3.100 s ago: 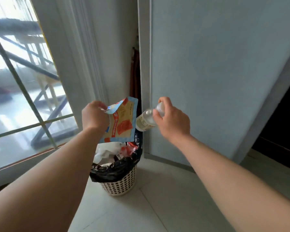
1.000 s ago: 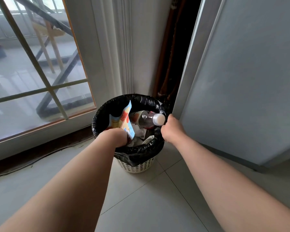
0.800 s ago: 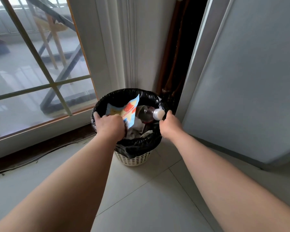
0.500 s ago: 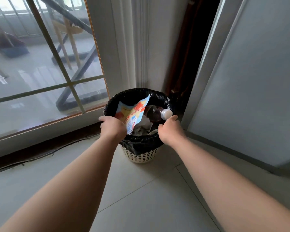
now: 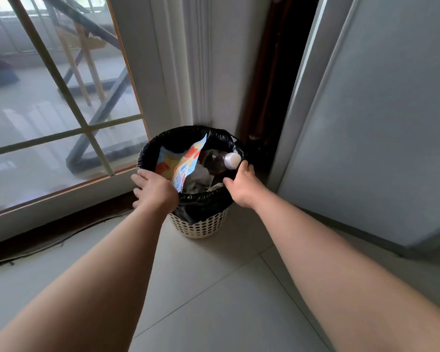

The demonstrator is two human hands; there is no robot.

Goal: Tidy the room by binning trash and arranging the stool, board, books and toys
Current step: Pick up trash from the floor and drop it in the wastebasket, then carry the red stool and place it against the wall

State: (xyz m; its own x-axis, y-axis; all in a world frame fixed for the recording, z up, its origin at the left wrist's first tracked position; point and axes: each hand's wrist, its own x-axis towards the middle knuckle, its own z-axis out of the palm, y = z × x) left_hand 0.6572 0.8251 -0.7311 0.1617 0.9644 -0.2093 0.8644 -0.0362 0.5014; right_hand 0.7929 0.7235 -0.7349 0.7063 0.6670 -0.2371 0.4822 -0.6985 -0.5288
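Note:
A white perforated waste bin (image 5: 201, 226) with a black liner (image 5: 203, 201) stands on the floor in the corner. A blue and orange snack packet (image 5: 182, 161) stands upright inside it, and a clear plastic bottle (image 5: 217, 162) with a white cap lies on crumpled white trash. My left hand (image 5: 154, 190) is at the bin's left rim with its fingers spread, next to the packet's lower edge. At the right rim my right hand (image 5: 241, 186) has thumb and forefinger apart just below the bottle cap. Neither hand holds anything.
A glass door with a white frame (image 5: 61, 138) fills the left. A grey door or panel (image 5: 379, 123) stands close on the right of the bin, with a dark gap (image 5: 272, 85) behind it. A thin cable (image 5: 61, 243) lies along the sill. Pale floor tiles (image 5: 214, 288) lie in front.
Both hands lowered the packet and bottle into the bin and let them go. The hands have since drawn back to the rim, fingers opening.

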